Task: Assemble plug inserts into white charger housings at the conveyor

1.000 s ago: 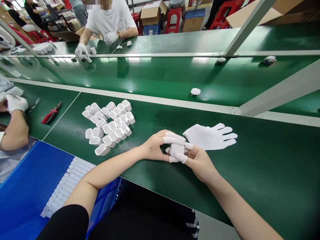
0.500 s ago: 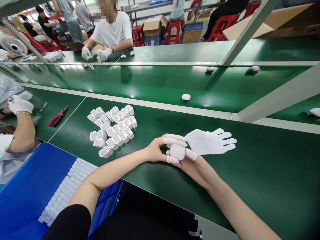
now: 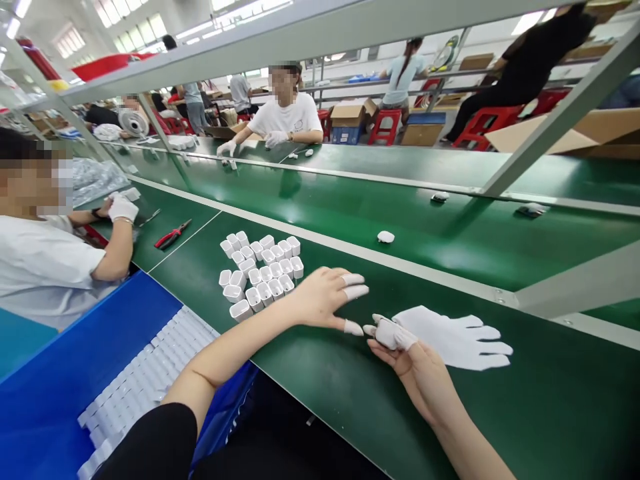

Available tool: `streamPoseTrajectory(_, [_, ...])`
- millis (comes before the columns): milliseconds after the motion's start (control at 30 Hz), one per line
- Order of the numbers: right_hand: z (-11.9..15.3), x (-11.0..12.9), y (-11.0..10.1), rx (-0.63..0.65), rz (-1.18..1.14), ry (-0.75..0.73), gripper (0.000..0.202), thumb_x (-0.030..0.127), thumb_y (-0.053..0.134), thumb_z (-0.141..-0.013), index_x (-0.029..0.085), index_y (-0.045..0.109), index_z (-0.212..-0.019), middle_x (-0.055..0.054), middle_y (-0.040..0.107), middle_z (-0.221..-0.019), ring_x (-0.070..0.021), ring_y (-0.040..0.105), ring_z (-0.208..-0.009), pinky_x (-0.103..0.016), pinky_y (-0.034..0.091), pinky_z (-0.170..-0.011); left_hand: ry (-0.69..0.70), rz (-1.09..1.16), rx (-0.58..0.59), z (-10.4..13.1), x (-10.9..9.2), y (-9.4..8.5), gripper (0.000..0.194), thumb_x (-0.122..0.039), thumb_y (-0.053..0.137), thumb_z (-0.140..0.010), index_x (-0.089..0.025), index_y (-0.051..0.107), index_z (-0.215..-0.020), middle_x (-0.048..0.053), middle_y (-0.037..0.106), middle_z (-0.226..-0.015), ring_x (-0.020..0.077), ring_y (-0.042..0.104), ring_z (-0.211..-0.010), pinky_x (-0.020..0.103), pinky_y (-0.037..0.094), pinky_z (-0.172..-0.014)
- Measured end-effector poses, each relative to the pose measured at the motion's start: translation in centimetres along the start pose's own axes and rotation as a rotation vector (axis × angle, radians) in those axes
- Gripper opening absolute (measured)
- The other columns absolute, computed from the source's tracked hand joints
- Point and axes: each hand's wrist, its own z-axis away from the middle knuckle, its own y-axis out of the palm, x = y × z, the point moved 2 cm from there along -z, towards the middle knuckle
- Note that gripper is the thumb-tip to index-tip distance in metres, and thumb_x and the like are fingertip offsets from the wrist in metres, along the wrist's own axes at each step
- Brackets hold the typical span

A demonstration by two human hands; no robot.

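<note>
My left hand, with white finger covers on some fingers, is open above the green bench. It holds nothing, and its fingers point right. Close beside it, my right hand grips a small white rounded-square plastic piece between thumb and fingers; the piece's underside is hidden. Just behind my right hand a white glove lies flat on the bench. Past my left forearm several small white open-topped plastic cases stand in a cluster.
Red-handled pliers lie at the left, near a co-worker's gloved hand. A blue bin with stacked white parts sits at my lower left. A white piece rests on the conveyor under a grey metal frame.
My left hand has let go of the white piece and moved away from it, its fingers stretching out. My right hand keeps the piece. The view has tilted upward and turned left.
</note>
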Motion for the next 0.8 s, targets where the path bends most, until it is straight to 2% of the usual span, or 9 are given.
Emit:
streamPoseTrajectory(100, [0.1,0.8,0.2,-0.043,-0.077,0.023,0.033,0.028,0.055,-0.092,0.023,0.061,-0.123,-0.006,0.068,-0.115,-0.0196,0.069,-0.091,-0.028,0.06,-0.08,-0.329,-0.141,0.098,0.8,3.7,-3.4,0.053,-0.058,0.046,-0.089,-0.019,0.057,-0.124,0.01,0.053,-0.135,0.0278,0.049,-0.122,0.041,0.041,-0.102])
streamPoseTrajectory(200, [0.2,1.4,0.6,-0.009,-0.214,0.135,0.04,0.028,0.049,-0.093,0.023,0.053,-0.133,-0.008,0.066,-0.12,-0.0228,0.066,-0.104,-0.032,0.059,-0.087,-0.693,-0.245,0.187,1.1,8.1,-5.4,0.039,-0.044,0.045,-0.091,-0.02,0.058,-0.119,0.01,0.059,-0.124,0.0262,0.053,-0.116,0.037,0.046,-0.094])
streamPoseTrajectory(267, [0.3,1.5,0.7,0.026,-0.294,0.203,0.044,0.028,0.046,-0.094,0.023,0.047,-0.138,-0.009,0.065,-0.121,-0.0239,0.062,-0.112,-0.033,0.056,-0.092,-0.807,-0.276,0.212,0.9,10.4,-5.6,0.036,-0.037,0.047,-0.088,-0.016,0.06,-0.114,0.013,0.063,-0.113,0.0281,0.057,-0.11,0.037,0.048,-0.087])
streamPoseTrajectory(333, [0.3,1.5,0.6,0.052,-0.341,0.237,0.048,0.026,0.045,-0.094,0.025,0.04,-0.142,-0.009,0.064,-0.122,-0.0234,0.06,-0.115,-0.034,0.055,-0.095,-0.861,-0.268,0.265,0.3,12.1,-4.8,0.028,-0.034,0.055,-0.082,-0.015,0.065,-0.099,0.012,0.068,-0.098,0.0281,0.063,-0.099,0.036,0.05,-0.081])
streamPoseTrajectory(433, [0.3,1.5,0.5,0.095,-0.357,0.226,0.054,0.022,0.051,-0.091,0.026,0.037,-0.143,-0.008,0.064,-0.123,-0.0239,0.059,-0.116,-0.034,0.054,-0.096,-0.876,-0.239,0.315,-0.8,13.1,-3.5,0.02,-0.03,0.06,-0.076,-0.016,0.064,-0.09,0.009,0.069,-0.087,0.0258,0.066,-0.087,0.033,0.05,-0.075])
streamPoseTrajectory(533, [0.4,1.5,0.3,0.143,-0.307,0.178,0.053,0.023,0.06,-0.087,0.023,0.044,-0.138,-0.008,0.064,-0.122,-0.0244,0.06,-0.115,-0.03,0.055,-0.093,-0.817,-0.22,0.298,-2.3,12.4,-3.3,0.024,-0.029,0.061,-0.074,-0.014,0.062,-0.093,0.011,0.069,-0.089,0.0272,0.066,-0.086,0.033,0.05,-0.072])
streamPoseTrajectory(600, [0.4,1.5,0.3,0.155,-0.247,0.139,0.049,0.026,0.066,-0.084,0.022,0.052,-0.13,-0.007,0.065,-0.12,-0.0237,0.062,-0.113,-0.027,0.056,-0.09,-0.725,-0.194,0.277,-3.3,10.9,-3.5,0.03,-0.028,0.065,-0.07,-0.014,0.06,-0.096,0.012,0.068,-0.091,0.0281,0.065,-0.089,0.034,0.05,-0.073])
streamPoseTrajectory(700, [0.4,1.4,0.1,0.132,-0.195,0.112,0.037,0.033,0.071,-0.081,0.022,0.063,-0.116,-0.005,0.068,-0.112,-0.0214,0.067,-0.1,-0.026,0.058,-0.084,-0.538,-0.122,0.254,-4.2,7.1,-3.4,0.037,-0.024,0.066,-0.067,-0.017,0.058,-0.102,0.009,0.067,-0.097,0.0251,0.063,-0.093,0.031,0.049,-0.077])
streamPoseTrajectory(800, [0.3,1.2,-0.1,0.111,-0.206,0.117,0.025,0.036,0.07,-0.083,0.02,0.07,-0.102,-0.004,0.071,-0.096,-0.0144,0.067,-0.073,-0.02,0.059,-0.068,-0.291,0.049,0.248,-4.3,2.7,-1.7,0.031,-0.02,0.063,-0.067,-0.021,0.059,-0.097,0.003,0.067,-0.094,0.0206,0.063,-0.09,0.029,0.049,-0.079])
